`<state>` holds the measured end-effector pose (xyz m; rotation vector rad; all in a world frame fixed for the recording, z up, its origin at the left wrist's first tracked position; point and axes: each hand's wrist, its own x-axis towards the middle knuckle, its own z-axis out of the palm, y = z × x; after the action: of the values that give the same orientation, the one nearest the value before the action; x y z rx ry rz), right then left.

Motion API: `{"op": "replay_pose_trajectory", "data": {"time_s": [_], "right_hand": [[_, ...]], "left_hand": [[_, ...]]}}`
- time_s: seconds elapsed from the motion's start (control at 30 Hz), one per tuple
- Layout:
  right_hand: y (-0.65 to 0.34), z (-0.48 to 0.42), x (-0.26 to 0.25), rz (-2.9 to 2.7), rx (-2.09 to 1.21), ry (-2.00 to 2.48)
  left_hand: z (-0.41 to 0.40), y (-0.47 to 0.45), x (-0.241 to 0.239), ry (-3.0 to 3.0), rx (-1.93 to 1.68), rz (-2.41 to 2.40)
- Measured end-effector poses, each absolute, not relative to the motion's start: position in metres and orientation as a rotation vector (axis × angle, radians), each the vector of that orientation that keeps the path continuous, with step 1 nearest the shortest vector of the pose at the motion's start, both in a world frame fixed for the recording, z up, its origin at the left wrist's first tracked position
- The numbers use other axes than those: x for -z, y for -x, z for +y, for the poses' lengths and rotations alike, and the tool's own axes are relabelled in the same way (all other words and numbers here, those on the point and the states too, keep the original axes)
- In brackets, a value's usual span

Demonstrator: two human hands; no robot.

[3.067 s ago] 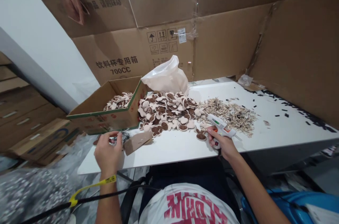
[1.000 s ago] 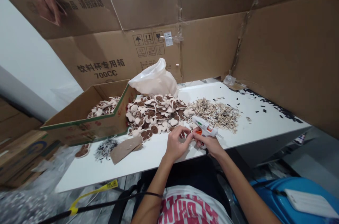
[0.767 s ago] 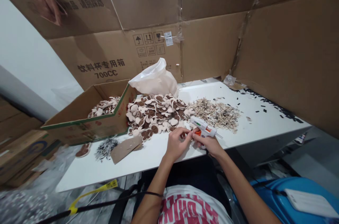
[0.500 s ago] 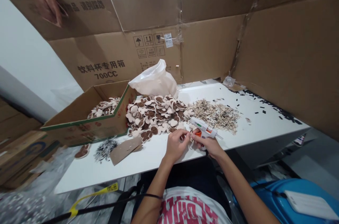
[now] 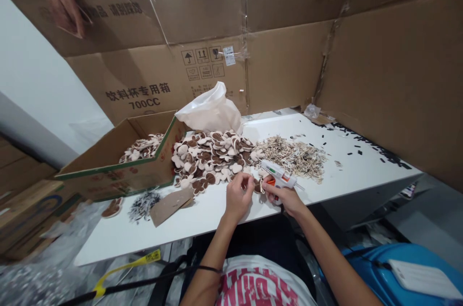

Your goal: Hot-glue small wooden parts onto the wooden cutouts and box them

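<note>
Tall brown cardboard (image 5: 285, 64) stands at twelve o'clock, behind the white table (image 5: 211, 219). From the right hand (image 5: 284, 196), an open box (image 5: 119, 178) sits near nine o'clock and a white bag (image 5: 215, 110) at eleven. The right hand's fingers wrap round the glue gun (image 5: 277, 172) by the table's near edge. The glue gun's front points to ten o'clock, its long line running to four. The left hand's (image 5: 238, 197) thumb and pointer tips are close together; I can't tell if they hold anything.

Left grip (image 5: 238, 196) curled, right grip (image 5: 284, 195) clenched nearby; forearms (image 5: 325, 238) angled inward.
</note>
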<state>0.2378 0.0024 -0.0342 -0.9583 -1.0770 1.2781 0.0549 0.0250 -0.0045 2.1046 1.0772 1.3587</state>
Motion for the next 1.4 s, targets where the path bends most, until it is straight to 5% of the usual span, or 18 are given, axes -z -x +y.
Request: {"op": "replay_pose_trajectory", "data": {"time_s": [0.43, 0.7, 0.87, 1.03, 1.2, 1.4], "right_hand": [[-0.238, 0.0, 0.033, -1.032, -1.29, 0.926], [-0.238, 0.001, 0.036, -0.959, -1.309, 0.927], [-0.237, -0.001, 0.03, -0.954, -1.304, 0.915], [-0.238, 0.0, 0.03, -0.915, -1.324, 0.942], [-0.239, 0.001, 0.032, -0.88, -1.34, 0.943], [-0.239, 0.004, 0.034, -0.904, -1.362, 0.91]], "left_hand": [[0.016, 0.097, -0.05, -1.913, -1.614, 2.003], [0.018, 0.218, -0.055, -1.854, -0.992, 2.537], [0.018, 0.196, -0.058, -1.683, -1.259, 2.623], [0.021, 0.119, -0.057, -1.969, -1.516, 1.993], [0.021, 0.019, -0.04, -1.988, -1.227, 1.228], [0.031, -0.052, -0.019, -1.758, -1.049, 0.936]]}}
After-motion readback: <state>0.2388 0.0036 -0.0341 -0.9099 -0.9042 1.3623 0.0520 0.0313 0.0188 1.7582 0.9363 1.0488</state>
